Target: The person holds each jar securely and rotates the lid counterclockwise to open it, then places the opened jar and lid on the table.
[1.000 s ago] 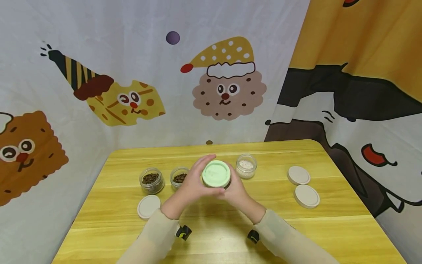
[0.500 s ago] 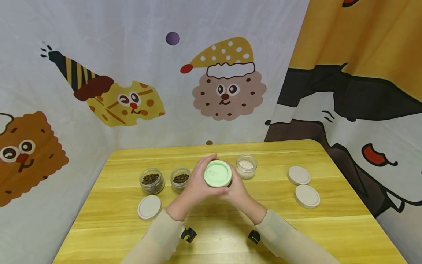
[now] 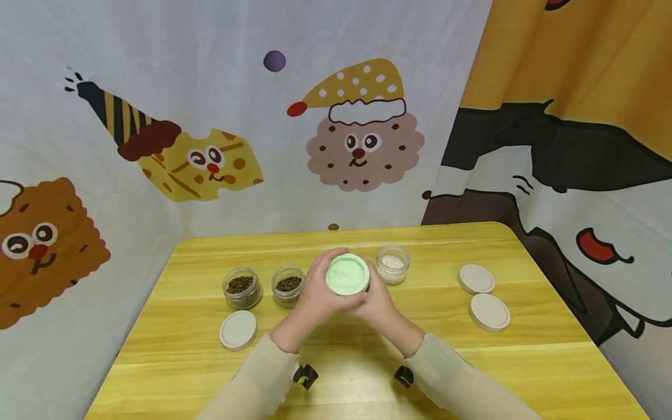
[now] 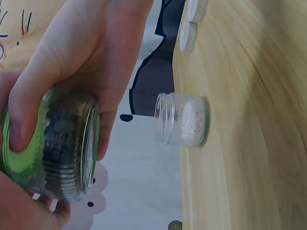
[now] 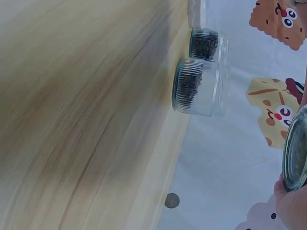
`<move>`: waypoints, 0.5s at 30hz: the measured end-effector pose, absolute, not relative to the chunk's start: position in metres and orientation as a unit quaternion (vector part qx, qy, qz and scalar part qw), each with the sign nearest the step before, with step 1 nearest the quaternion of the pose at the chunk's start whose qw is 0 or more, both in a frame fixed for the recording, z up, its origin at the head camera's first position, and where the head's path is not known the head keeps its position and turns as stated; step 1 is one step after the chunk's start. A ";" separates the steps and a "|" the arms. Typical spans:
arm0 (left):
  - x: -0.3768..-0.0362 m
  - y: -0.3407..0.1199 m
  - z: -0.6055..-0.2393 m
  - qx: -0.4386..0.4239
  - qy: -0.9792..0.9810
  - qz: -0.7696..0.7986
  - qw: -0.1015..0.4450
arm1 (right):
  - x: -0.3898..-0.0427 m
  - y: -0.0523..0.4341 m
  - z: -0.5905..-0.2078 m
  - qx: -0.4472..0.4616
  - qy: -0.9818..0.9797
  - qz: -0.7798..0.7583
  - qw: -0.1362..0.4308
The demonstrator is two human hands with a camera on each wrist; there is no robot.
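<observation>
Between my two hands, above the middle of the table, is a ribbed glass jar (image 4: pixel 62 148) with dark contents and a pale green lid (image 3: pixel 347 274). My left hand (image 3: pixel 317 291) wraps the jar and lid from the left, its thumb along the near side. From the right, my right hand (image 3: pixel 377 297) grips the same jar, and in the left wrist view its thumb lies against the lid's edge. Palms and fingers cover much of the glass. In the right wrist view, only the base of the held jar (image 5: pixel 296 151) shows at the edge.
Two open jars of dark brown granules (image 3: pixel 241 294) (image 3: pixel 286 296) stand left on the wooden table (image 3: pixel 336 373), with a white lid (image 3: pixel 238 330) before them. An open jar of whitish grains (image 3: pixel 392 274) stands behind the right hand. Two white lids (image 3: pixel 476 279) (image 3: pixel 489 312) lie right.
Both hands still hold the jar with the green lid. The left hand and forearm have shifted slightly right, and the lid has moved slightly right with them.
</observation>
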State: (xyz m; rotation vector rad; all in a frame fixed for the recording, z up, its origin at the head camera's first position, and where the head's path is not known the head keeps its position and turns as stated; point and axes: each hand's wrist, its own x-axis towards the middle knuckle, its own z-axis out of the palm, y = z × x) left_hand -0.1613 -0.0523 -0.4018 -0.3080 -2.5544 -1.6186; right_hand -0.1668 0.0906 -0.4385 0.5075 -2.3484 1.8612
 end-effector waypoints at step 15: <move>-0.158 -0.055 -0.407 -0.154 -0.818 -0.552 0.045 | -0.168 0.097 -0.439 0.172 -0.766 0.617 0.054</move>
